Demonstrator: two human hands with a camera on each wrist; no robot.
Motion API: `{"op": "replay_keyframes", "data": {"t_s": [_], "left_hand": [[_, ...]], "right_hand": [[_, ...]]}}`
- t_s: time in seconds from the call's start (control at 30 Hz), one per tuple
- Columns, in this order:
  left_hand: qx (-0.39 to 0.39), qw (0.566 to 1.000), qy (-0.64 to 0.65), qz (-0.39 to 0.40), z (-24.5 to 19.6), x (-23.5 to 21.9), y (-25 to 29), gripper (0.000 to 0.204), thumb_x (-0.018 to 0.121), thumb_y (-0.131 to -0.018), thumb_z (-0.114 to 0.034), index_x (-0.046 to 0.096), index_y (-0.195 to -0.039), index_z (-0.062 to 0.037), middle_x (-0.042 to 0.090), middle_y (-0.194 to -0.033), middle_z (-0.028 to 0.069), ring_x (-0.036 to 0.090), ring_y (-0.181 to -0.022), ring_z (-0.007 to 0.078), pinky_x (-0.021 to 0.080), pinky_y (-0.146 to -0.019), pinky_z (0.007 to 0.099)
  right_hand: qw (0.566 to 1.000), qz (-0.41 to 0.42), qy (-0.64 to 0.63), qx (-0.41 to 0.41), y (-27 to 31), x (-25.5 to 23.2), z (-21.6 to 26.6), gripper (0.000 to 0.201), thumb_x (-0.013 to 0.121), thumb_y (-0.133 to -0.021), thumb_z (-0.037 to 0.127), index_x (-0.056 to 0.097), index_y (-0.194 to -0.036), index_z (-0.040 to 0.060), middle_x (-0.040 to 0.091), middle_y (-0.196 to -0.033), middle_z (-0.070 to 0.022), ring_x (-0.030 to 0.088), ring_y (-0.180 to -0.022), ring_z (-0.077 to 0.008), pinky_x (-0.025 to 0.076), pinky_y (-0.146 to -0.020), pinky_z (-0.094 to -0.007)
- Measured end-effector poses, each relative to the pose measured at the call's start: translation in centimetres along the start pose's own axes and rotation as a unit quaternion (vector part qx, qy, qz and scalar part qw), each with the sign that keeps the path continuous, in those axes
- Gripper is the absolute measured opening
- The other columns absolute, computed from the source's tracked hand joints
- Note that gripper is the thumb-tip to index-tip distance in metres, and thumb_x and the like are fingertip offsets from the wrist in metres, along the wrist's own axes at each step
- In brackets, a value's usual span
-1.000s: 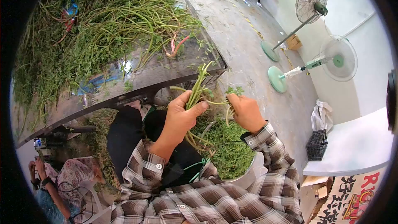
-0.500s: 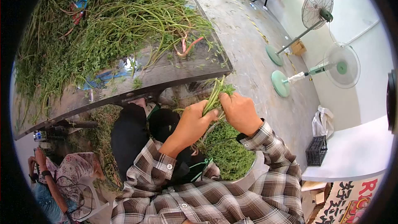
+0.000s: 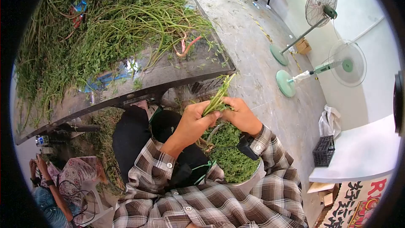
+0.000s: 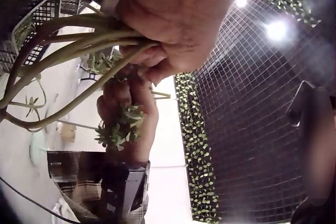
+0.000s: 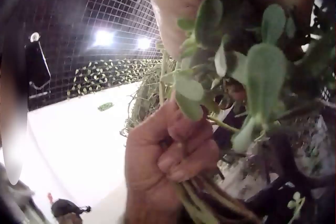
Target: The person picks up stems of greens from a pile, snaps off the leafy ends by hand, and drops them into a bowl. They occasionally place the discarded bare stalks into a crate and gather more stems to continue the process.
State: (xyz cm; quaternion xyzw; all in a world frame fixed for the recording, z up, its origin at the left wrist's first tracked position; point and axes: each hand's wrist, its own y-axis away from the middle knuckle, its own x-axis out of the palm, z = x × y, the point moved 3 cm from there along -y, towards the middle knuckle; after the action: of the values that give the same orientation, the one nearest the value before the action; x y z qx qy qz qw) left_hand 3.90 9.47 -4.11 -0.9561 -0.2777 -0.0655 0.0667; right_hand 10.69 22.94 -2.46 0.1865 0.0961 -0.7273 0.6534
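My left hand [image 3: 192,120] grips a bundle of purslane stems [image 3: 218,98], cut ends pointing up and away. In the left wrist view the long stems [image 4: 68,45] trail out of that fist. My right hand [image 3: 243,116] is right up against the left, thumb and fingers pinching a leafy purslane sprig at the bundle. Its small paddle-shaped leaves [image 5: 265,77] show large in the right wrist view and stick out beside the fingers in the left wrist view. Below the hands, a metal bowl [image 3: 262,171] holds a heap of picked leafy tips [image 3: 234,162].
A dark table [image 3: 168,68] at upper left bears a large pile of purslane [image 3: 105,25]. Two standing fans [image 3: 321,6] are on the floor to the right, near a black crate [image 3: 324,151] on a white counter [image 3: 358,147]. Another person [image 3: 55,185] sits at lower left.
The right hand has come in from the right, where it held a sprig apart, to meet the left hand at the bundle. The left hand has shifted slightly right and down.
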Motion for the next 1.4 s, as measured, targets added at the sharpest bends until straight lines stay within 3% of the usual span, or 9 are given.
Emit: {"op": "replay_keyframes", "data": {"t_s": [0.07, 0.17, 0.3, 0.53, 0.67, 0.83, 1.03, 1.23, 1.4], "left_hand": [[-0.008, 1.0, 0.008, 0.002, 0.5, 0.2, -0.2, 0.012, 0.055, -0.084, -0.011, 0.06, -0.089, -0.0009, 0.05, -0.061, -0.0011, 0.045, -0.056, 0.0064, 0.037, -0.052, 0.0234], [-0.01, 0.999, -0.025, 0.021, 2.2, 1.2, -0.2, 0.013, 0.055, -0.084, -0.012, 0.06, -0.088, -0.0009, 0.049, -0.06, -0.0012, 0.045, -0.056, 0.0067, 0.037, -0.052, 0.0241], [0.07, 0.988, -0.048, 0.127, -2.8, 2.3, 1.7, 0.014, 0.057, -0.085, -0.014, 0.061, -0.087, -0.0011, 0.05, -0.061, -0.0008, 0.045, -0.056, 0.0065, 0.037, -0.052, 0.0248], [-0.027, 0.967, 0.248, -0.041, -0.9, -0.5, 0.4, 0.022, 0.053, -0.09, -0.024, 0.054, -0.095, -0.0029, 0.046, -0.061, -0.0019, 0.035, -0.044, 0.0035, 0.028, -0.039, 0.0179], [0.011, 0.943, 0.316, -0.102, -1.7, -2.1, 0.3, 0.02, 0.05, -0.092, -0.023, 0.054, -0.094, -0.0038, 0.047, -0.064, -0.0019, 0.034, -0.042, 0.004, 0.029, -0.039, 0.0186], [0.035, 0.925, 0.355, -0.129, -2.3, -3.0, 0.3, 0.017, 0.048, -0.094, -0.021, 0.053, -0.093, -0.0047, 0.046, -0.066, -0.0025, 0.032, -0.041, 0.003, 0.03, -0.039, 0.0188], [0.057, 0.916, 0.365, -0.155, -2.3, -3.5, 0.2, 0.016, 0.046, -0.094, -0.02, 0.052, -0.094, -0.0048, 0.045, -0.067, -0.0028, 0.034, -0.043, 0.0025, 0.031, -0.04, 0.0185], [0.063, 0.896, 0.395, -0.192, -1.8, -3.9, 0.1, 0.015, 0.046, -0.094, -0.02, 0.05, -0.093, -0.0065, 0.045, -0.069, -0.002, 0.035, -0.046, 0.0034, 0.033, -0.043, 0.0195], [0.071, 0.885, 0.412, -0.204, -1.9, -4.1, 0.3, 0.014, 0.046, -0.094, -0.02, 0.049, -0.092, -0.0073, 0.045, -0.072, -0.0009, 0.036, -0.05, 0.0048, 0.034, -0.048, 0.0207]], "right_hand": [[0.984, -0.05, 0.101, -0.135, -0.2, -0.1, -0.3, 0.026, 0.054, -0.071, 0.002, 0.058, -0.096, -0.0006, 0.061, -0.077, -0.0193, 0.059, -0.07, -0.0325, 0.046, -0.063, -0.0353], [0.957, -0.085, 0.248, -0.123, -0.3, -0.3, -2.2, 0.021, 0.055, -0.07, 0.003, 0.058, -0.09, -0.0003, 0.06, -0.076, -0.0201, 0.059, -0.071, -0.034, 0.046, -0.062, -0.0389], [0.923, -0.136, 0.359, 0.036, 0.9, -6.9, -11.1, 0.016, 0.054, -0.074, 0.015, 0.056, -0.081, 0.0, 0.057, -0.075, -0.0231, 0.056, -0.072, -0.0395, 0.043, -0.062, -0.0453], [0.861, -0.246, 0.384, 0.225, 11.3, -8.7, -22.5, 0.023, 0.054, -0.08, 0.027, 0.058, -0.083, 0.0039, 0.059, -0.078, -0.0226, 0.057, -0.077, -0.0395, 0.043, -0.066, -0.0479], [0.847, -0.066, 0.386, 0.361, 17.8, -8.8, -28.1, 0.048, 0.062, -0.071, 0.033, 0.054, -0.113, 0.0105, 0.061, -0.1, -0.021, 0.059, -0.091, -0.0372, 0.046, -0.08, -0.0433], [0.86, -0.087, 0.396, 0.31, 16.3, -7.7, -24.5, 0.046, 0.061, -0.073, 0.028, 0.055, -0.115, 0.0096, 0.062, -0.099, -0.0187, 0.059, -0.091, -0.0362, 0.047, -0.078, -0.0423], [0.969, -0.218, 0.069, 0.091, 8.1, -4.7, -11.2, 0.022, 0.055, -0.083, 0.016, 0.061, -0.097, 0.0001, 0.064, -0.084, -0.012, 0.06, -0.074, -0.0248, 0.046, -0.068, -0.0308], [0.918, -0.165, 0.305, -0.191, 5.1, 1.5, 3.9, 0.051, 0.07, -0.065, 0.014, 0.055, -0.114, 0.0047, 0.058, -0.101, -0.0123, 0.052, -0.095, -0.029, 0.041, -0.084, -0.038], [0.884, -0.193, 0.362, -0.223, 3.2, 6.4, 5.4, 0.064, 0.073, -0.059, 0.014, 0.052, -0.118, 0.0038, 0.055, -0.106, -0.0125, 0.05, -0.097, -0.0321, 0.04, -0.085, -0.0397]]}}
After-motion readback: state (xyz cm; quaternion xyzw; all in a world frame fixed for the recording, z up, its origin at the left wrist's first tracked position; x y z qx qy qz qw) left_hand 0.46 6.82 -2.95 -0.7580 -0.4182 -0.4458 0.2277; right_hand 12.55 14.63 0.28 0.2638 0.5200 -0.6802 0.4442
